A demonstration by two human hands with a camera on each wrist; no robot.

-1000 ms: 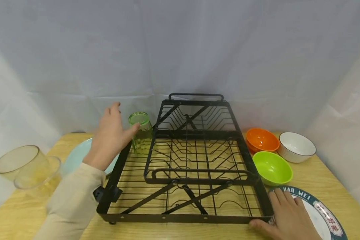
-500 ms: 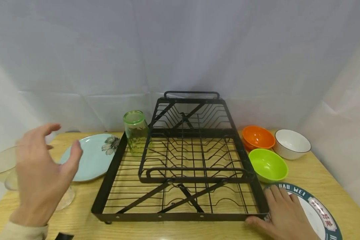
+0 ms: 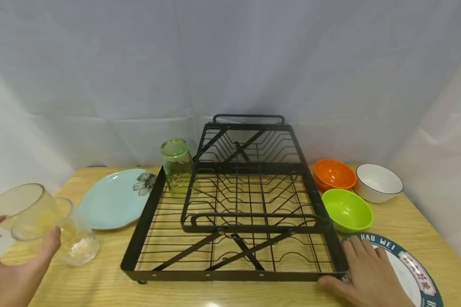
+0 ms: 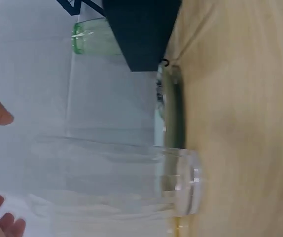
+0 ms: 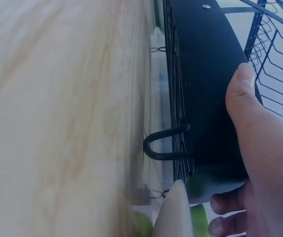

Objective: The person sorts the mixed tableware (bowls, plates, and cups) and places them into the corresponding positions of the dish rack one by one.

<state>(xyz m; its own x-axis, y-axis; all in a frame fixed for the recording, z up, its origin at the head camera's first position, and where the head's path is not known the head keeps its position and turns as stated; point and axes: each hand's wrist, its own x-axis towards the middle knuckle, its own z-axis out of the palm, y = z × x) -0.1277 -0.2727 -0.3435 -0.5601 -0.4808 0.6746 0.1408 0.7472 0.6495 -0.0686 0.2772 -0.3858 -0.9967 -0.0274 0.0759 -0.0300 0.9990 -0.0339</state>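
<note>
At the left edge of the head view my left hand (image 3: 13, 273) is spread, thumb apart from the fingers, beside a clear drinking glass (image 3: 78, 245). The left wrist view shows the glass just beyond the fingertips, apart from them. A yellowish glass (image 3: 27, 198) stands behind it. My right hand (image 3: 369, 273) grips the front right corner of a black two-tier dish rack (image 3: 234, 276), thumb on the front face and fingers round the side. Inside the rack's back left corner stands an upside-down green glass (image 3: 178, 170).
A pale blue plate (image 3: 113, 200) with a flower print lies left of the rack. To the right are an orange bowl (image 3: 334, 174), a white bowl (image 3: 378, 183), a lime green bowl (image 3: 347, 211) and a green-rimmed plate (image 3: 415, 264). White cloth (image 3: 230, 59) hangs behind the table.
My left hand has moved away from the green glass, left and toward me, to beside the clear glass. My right hand stays at the rack's corner.
</note>
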